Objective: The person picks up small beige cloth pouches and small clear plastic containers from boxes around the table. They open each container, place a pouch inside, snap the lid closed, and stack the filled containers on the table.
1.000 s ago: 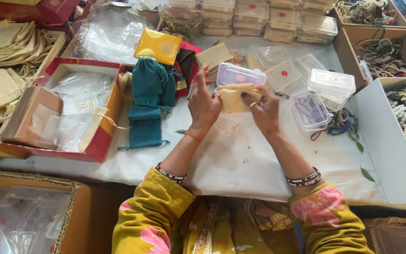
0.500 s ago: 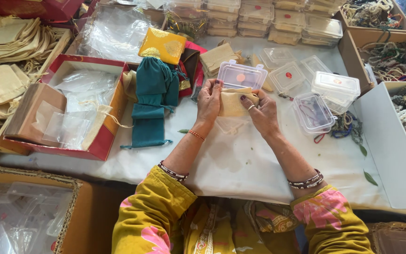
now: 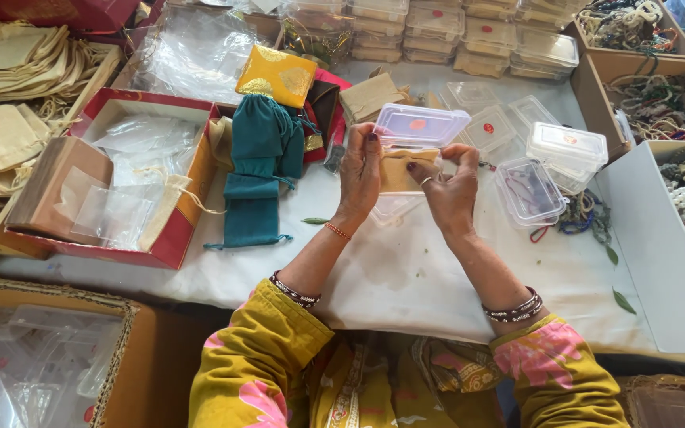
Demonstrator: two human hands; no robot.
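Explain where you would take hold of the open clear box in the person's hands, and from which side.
Grip the clear box by its two short ends, coming in from left and right as the left hand and right hand do. The lid is hinged up at the far edge and a tan pouch fills the middle, so only the ends seem free.

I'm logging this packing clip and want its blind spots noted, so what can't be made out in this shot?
Head view only:
- Inside of the tan pouch: hidden by its own fabric and by the left hand and right hand gripping it.
- Contents of the clear hinged box: lid glare and the pouch cover them.
- Bead strands in the cardboard boxes: too small, partly cut off at the right edge.
- Stacked plastic boxes: cropped by the top edge.
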